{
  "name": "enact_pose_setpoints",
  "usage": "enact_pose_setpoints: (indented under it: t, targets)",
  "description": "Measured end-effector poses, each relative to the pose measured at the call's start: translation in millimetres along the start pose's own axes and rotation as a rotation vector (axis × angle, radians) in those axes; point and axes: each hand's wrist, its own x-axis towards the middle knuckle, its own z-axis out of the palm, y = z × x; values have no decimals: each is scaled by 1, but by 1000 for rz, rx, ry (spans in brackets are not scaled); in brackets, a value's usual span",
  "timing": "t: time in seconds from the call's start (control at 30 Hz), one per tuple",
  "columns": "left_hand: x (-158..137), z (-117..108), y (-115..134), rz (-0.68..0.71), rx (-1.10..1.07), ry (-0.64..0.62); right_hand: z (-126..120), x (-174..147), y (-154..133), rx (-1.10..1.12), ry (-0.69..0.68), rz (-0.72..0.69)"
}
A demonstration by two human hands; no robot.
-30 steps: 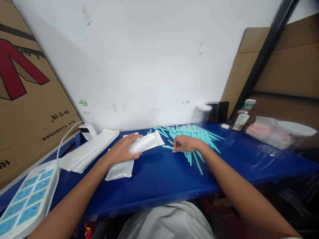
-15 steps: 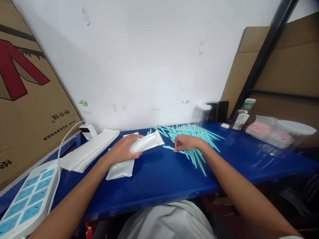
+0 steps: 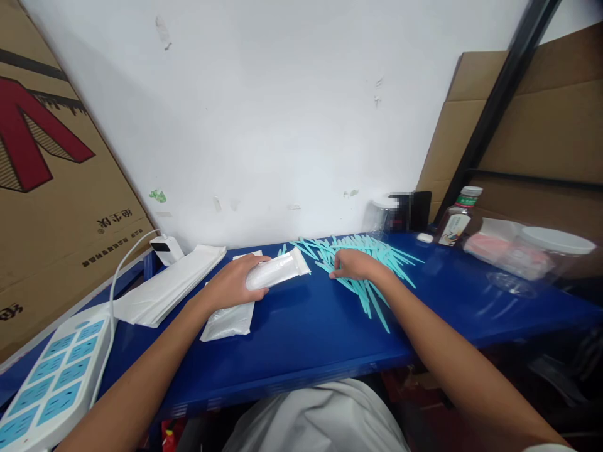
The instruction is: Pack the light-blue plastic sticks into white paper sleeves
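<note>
My left hand (image 3: pixel 235 276) is wrapped round a white plastic packet (image 3: pixel 277 269), which looks full and points to the right. A second white packet (image 3: pixel 230 321) lies flat on the table beneath that hand. My right hand (image 3: pixel 354 263) is closed, its fingertips down at the left side of a loose heap of thin, tapered teal plastic sticks (image 3: pixel 372 292). One teal stick (image 3: pixel 323 267) pokes out to the left from under those fingertips. The hand hides part of the heap and most of its own grip.
Folded white bags (image 3: pixel 174 282) lie at the left, near a power strip (image 3: pixel 56 376) with a white cable. A brown bottle (image 3: pixel 458 220) and a clear jar with a white lid (image 3: pixel 558 242) stand at the right of the blue table (image 3: pixel 301 351). A wall rises behind.
My right hand has moved slightly away from me with its fingers lowered, and the teal stick at its fingertips has shifted back and right. The left hand and its packet stay put.
</note>
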Motion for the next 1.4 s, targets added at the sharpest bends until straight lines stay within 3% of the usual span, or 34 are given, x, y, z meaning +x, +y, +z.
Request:
enact_pose_setpoints:
  t: [0.1, 0.3, 0.43, 0.6, 0.73, 0.9, 1.13, 1.27, 1.4]
  targets:
    - [0, 0, 1, -15, 1, -8, 0, -1, 0, 39, -21, -8]
    - [0, 1, 0, 5, -12, -3, 0, -6, -2, 195, -112, -221]
    - [0, 1, -1, 3, -5, 0, -3, -5, 6, 285, -43, -334]
    - [0, 1, -1, 6, 6, -7, -11, -8, 10, 411, 77, -338]
    - [0, 2, -4, -7, 8, -1, -13, -15, 2, 630, -72, -434]
    - [0, 2, -4, 16, 0, 12, -11, -19, -8, 641, -251, -469]
    - [1, 4, 12, 104, -27, 20, -6, -16, -20, 614, -68, -515]
    - [0, 6, 24, 155, -44, 39, 4, -17, -38, 675, 72, -607]
    - [1, 11, 24, 121, -36, 80, 16, -17, -55, 856, 86, -656]
